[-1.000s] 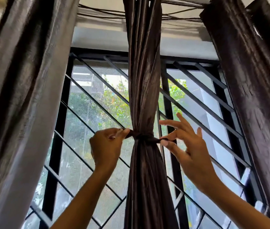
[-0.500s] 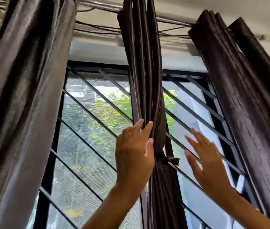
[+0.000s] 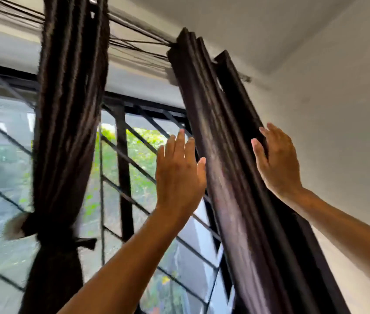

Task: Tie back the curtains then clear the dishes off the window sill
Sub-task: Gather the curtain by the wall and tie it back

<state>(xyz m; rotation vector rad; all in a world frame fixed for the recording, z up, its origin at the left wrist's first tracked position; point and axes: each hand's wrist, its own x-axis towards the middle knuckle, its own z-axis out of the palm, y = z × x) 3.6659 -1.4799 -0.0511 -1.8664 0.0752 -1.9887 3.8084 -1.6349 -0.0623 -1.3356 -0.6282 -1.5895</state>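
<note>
- Left hand: fingers straight and together, at the window-side edge of the loose curtain; contact unclear.
- Right hand: fingers straight, lying flat on its wall-side folds.
- Tied curtain hangs at the left, cinched by a band, before the window bars.

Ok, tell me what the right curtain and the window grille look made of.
Right curtain: dark brown woven cloth with a satin-like sheen, judging by pale streaks along soft pleats; possibly polyester, cannot tell.
Window grille: probably metal painted matte black, from its thin, straight, rigid bars.
</note>
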